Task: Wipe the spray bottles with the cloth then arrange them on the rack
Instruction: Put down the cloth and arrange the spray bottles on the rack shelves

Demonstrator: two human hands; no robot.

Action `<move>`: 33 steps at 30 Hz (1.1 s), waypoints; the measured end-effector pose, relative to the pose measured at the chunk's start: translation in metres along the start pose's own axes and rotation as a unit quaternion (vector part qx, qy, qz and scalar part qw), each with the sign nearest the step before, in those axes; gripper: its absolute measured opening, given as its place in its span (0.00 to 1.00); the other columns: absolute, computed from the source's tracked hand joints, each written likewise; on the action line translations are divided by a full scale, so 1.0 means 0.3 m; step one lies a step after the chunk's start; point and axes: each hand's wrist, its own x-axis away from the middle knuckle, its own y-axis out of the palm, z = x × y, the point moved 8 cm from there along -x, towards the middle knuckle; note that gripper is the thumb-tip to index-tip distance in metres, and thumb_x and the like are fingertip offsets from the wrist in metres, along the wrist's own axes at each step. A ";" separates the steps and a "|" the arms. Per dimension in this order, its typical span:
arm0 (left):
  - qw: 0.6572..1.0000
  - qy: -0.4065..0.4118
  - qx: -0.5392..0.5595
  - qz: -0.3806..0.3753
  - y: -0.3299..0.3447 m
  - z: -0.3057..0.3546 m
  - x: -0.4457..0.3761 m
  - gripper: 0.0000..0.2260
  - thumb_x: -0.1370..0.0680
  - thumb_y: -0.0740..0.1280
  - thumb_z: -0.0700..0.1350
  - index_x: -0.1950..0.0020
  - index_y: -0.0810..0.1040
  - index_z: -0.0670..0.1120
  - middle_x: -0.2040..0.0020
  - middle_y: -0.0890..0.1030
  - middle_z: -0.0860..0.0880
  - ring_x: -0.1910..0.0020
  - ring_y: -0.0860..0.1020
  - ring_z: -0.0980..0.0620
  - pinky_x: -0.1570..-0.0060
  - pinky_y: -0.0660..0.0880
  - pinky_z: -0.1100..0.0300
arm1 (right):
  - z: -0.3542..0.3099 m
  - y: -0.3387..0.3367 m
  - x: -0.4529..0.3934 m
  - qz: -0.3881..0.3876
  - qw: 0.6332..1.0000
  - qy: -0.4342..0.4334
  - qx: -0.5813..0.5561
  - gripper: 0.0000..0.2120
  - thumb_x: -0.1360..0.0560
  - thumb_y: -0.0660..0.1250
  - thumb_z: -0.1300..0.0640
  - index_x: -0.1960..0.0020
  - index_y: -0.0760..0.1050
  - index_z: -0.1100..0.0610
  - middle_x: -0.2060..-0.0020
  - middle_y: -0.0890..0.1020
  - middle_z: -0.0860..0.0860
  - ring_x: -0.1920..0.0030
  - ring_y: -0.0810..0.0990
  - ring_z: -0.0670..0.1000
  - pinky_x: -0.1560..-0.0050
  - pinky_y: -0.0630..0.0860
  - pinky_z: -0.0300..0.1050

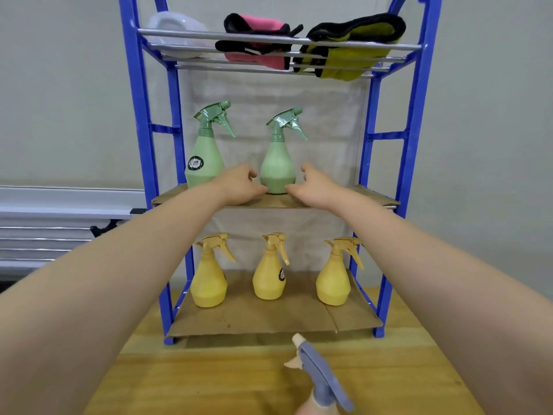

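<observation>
Currently both hands sit on the mid shelf of the blue rack (140, 121), one each side of the 2nd green bottle (277, 172). Left hand (239, 187): fingers loosely curled, thumb tip touching the bottle base, no full grasp. Right hand (311, 184): fingers loosely curled, tips just beside the base; contact cannot be confirmed. The bottle stands upright w/ nozzle pointing right. 1st green bottle (205, 163) stands upright to its left, label facing fwd.

Bottom shelf: 3 yellow bottles (269, 274) upright in a row, apart from each other.

Top shelf: white container (170, 28), pink cloth (257, 40), yellow-green cloth (353, 46).

Wooden table (209, 378), in front of rack: beige bottle w/ blue-grey sprayer (320, 378), partly cut off by frame edge.
</observation>
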 end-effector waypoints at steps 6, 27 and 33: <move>0.996 0.052 0.031 0.062 -0.032 0.051 0.217 0.23 0.22 0.67 0.49 0.29 0.70 0.44 0.30 0.73 0.46 0.33 0.73 0.46 0.39 0.68 0.58 | -0.057 -0.062 0.213 0.075 0.995 -0.067 -0.026 0.28 0.23 0.64 0.54 0.25 0.62 0.57 0.30 0.72 0.55 0.31 0.72 0.55 0.36 0.68 0.44; 0.961 -0.020 0.268 -0.068 0.583 -0.208 0.898 0.17 0.23 0.63 0.34 0.37 0.73 0.50 0.37 0.76 0.52 0.37 0.74 0.53 0.42 0.70 0.63 | 0.392 0.301 0.914 0.032 0.965 0.079 -0.248 0.17 0.21 0.55 0.67 0.36 0.72 0.55 0.41 0.78 0.51 0.40 0.76 0.49 0.43 0.73 0.43; 0.936 -0.006 0.218 -0.277 0.786 -0.200 1.028 0.29 0.25 0.69 0.37 0.26 0.65 0.46 0.31 0.72 0.50 0.37 0.74 0.55 0.41 0.72 0.66 | 0.441 0.457 1.047 -0.136 0.966 0.100 -0.195 0.23 0.26 0.60 0.68 0.34 0.66 0.52 0.43 0.77 0.48 0.49 0.77 0.44 0.53 0.75 0.39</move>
